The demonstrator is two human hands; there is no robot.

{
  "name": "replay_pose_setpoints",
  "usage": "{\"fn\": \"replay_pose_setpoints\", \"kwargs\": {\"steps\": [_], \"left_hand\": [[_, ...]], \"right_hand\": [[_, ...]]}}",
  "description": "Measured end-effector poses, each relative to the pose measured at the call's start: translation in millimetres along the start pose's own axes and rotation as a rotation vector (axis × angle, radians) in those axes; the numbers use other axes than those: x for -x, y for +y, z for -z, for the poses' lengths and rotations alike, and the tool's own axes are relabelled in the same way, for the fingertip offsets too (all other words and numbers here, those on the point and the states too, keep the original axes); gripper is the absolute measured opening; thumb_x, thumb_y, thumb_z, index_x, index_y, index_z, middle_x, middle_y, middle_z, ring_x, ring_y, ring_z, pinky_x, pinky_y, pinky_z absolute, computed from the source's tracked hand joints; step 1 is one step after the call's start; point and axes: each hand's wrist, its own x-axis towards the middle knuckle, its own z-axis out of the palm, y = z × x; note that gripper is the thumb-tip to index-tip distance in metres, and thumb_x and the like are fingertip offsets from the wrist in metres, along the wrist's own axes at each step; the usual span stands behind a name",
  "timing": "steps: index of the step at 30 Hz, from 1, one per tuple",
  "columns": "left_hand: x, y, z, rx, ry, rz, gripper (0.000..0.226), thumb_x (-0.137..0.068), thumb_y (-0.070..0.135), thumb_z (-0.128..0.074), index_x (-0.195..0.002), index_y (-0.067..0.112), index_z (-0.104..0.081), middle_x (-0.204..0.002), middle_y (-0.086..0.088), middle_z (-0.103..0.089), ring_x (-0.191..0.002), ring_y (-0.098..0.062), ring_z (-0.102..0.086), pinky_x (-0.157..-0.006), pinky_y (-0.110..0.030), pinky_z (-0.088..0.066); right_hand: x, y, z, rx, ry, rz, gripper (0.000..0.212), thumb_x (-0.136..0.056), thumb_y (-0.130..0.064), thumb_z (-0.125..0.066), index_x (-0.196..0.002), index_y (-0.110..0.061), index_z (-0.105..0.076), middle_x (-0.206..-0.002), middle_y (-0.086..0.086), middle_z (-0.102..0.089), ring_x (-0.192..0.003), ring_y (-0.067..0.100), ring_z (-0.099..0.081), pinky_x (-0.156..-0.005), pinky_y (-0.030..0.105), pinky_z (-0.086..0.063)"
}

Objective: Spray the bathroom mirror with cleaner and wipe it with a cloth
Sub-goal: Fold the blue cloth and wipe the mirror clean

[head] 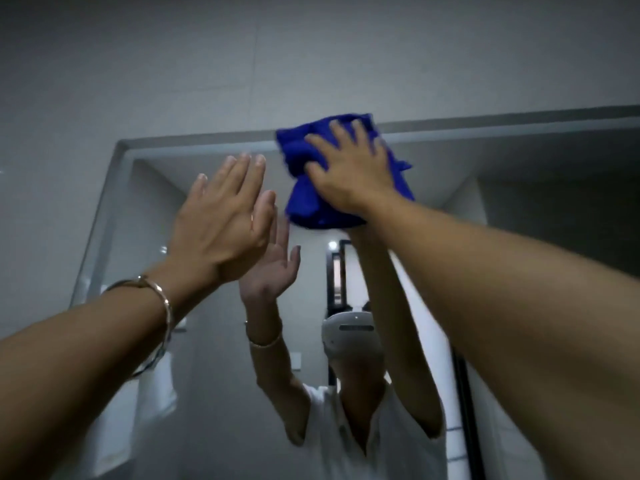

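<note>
The bathroom mirror [519, 209] fills the lower part of the view, its bevelled top edge running across the middle. A bunched blue cloth [304, 199] lies against the glass just under that top edge. My right hand [349, 171] presses flat on the cloth with fingers spread and straight. My left hand [221, 220] is raised beside it, fingers straight and together, palm toward the glass and holding nothing; whether it touches the mirror I cannot tell. A metal bangle sits on my left wrist. No spray bottle is in view.
Grey tiled wall [242, 64] rises above and to the left of the mirror. The glass reflects a person in a white shirt with a headset, both raised arms, a dark door frame and a white towel at the lower left.
</note>
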Motion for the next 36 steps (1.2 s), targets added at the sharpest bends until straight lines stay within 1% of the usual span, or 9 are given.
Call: {"fn": "replay_pose_setpoints", "kwargs": {"steps": [5, 11, 16, 19, 22, 25, 29, 31, 36], "left_hand": [[5, -22, 5, -0.025, -0.026, 0.021, 0.073, -0.087, 0.05, 0.0, -0.149, 0.013, -0.01, -0.157, -0.007, -0.01, -0.144, -0.018, -0.008, -0.114, -0.041, -0.008], [-7, 35, -33, 0.155, 0.028, 0.01, 0.072, -0.088, 0.049, -0.002, -0.149, 0.012, -0.016, -0.156, -0.01, -0.016, -0.143, -0.022, -0.014, -0.115, -0.042, -0.013], [6, 13, -37, 0.153, 0.034, -0.086, 0.074, -0.086, 0.05, -0.001, -0.148, 0.01, -0.011, -0.156, -0.01, -0.014, -0.143, -0.021, -0.012, -0.113, -0.042, -0.012], [20, 3, -35, 0.167, 0.017, -0.014, 0.078, -0.084, 0.053, -0.001, -0.148, 0.01, -0.009, -0.156, -0.008, -0.01, -0.143, -0.02, -0.009, -0.113, -0.041, -0.011], [8, 36, -43, 0.258, 0.044, 0.043, 0.071, -0.089, 0.049, -0.007, -0.149, 0.011, -0.01, -0.157, -0.008, -0.009, -0.144, -0.02, -0.009, -0.114, -0.042, -0.009], [-14, 70, -44, 0.3, 0.107, 0.052, 0.065, -0.092, 0.042, -0.009, -0.149, 0.011, -0.013, -0.156, -0.01, -0.013, -0.144, -0.023, -0.012, -0.115, -0.044, -0.011], [-20, 68, -39, 0.239, 0.124, 0.061, 0.068, -0.09, 0.044, -0.006, -0.148, 0.009, -0.013, -0.156, -0.011, -0.014, -0.144, -0.022, -0.011, -0.115, -0.047, -0.011], [-17, 77, -39, 0.226, 0.1, 0.082, 0.067, -0.091, 0.044, -0.008, -0.149, 0.01, -0.01, -0.157, -0.009, -0.011, -0.144, -0.022, -0.008, -0.114, -0.044, -0.008], [-30, 183, -51, 0.327, 0.088, 0.089, 0.072, -0.088, 0.048, -0.001, -0.148, 0.013, -0.018, -0.157, -0.006, -0.01, -0.144, -0.019, -0.008, -0.114, -0.046, -0.009]], "right_hand": [[-1, 17, 6, -0.026, 0.094, -0.262, 0.055, -0.096, -0.047, -0.03, -0.148, -0.035, -0.021, -0.16, 0.002, -0.005, -0.145, 0.031, 0.007, -0.114, 0.053, 0.005], [16, -32, -15, 0.097, -0.05, 0.22, 0.057, -0.097, -0.049, -0.032, -0.15, -0.035, -0.016, -0.16, -0.006, 0.0, -0.146, 0.022, 0.007, -0.116, 0.047, 0.001], [-3, 56, 19, -0.009, 0.135, -0.204, 0.052, -0.095, -0.049, -0.033, -0.146, -0.04, -0.028, -0.159, -0.002, -0.014, -0.146, 0.023, -0.003, -0.116, 0.046, 0.0], [6, 35, 9, -0.017, 0.155, -0.323, 0.054, -0.095, -0.047, -0.033, -0.147, -0.037, -0.024, -0.16, -0.001, -0.009, -0.146, 0.027, 0.003, -0.115, 0.05, 0.004], [29, -12, -13, 0.03, 0.077, -0.015, 0.055, -0.095, -0.048, -0.034, -0.148, -0.037, -0.021, -0.16, -0.002, -0.005, -0.146, 0.026, 0.005, -0.116, 0.05, 0.003], [26, 16, 2, 0.092, -0.038, 0.183, 0.054, -0.096, -0.048, -0.033, -0.148, -0.039, -0.02, -0.16, -0.006, -0.007, -0.146, 0.022, 0.001, -0.117, 0.047, -0.002], [16, 122, 42, 0.042, 0.113, -0.26, 0.052, -0.096, -0.052, -0.03, -0.146, -0.041, -0.024, -0.159, -0.004, -0.012, -0.146, 0.024, -0.003, -0.117, 0.048, -0.004], [32, 139, 44, 0.006, 0.132, -0.35, 0.053, -0.096, -0.05, -0.031, -0.147, -0.039, -0.024, -0.16, -0.002, -0.009, -0.146, 0.025, 0.001, -0.116, 0.049, 0.0], [71, 118, 34, 0.012, 0.007, 0.042, 0.052, -0.096, -0.047, -0.033, -0.147, -0.042, -0.022, -0.16, -0.004, -0.005, -0.146, 0.023, 0.005, -0.116, 0.048, 0.003]]}}
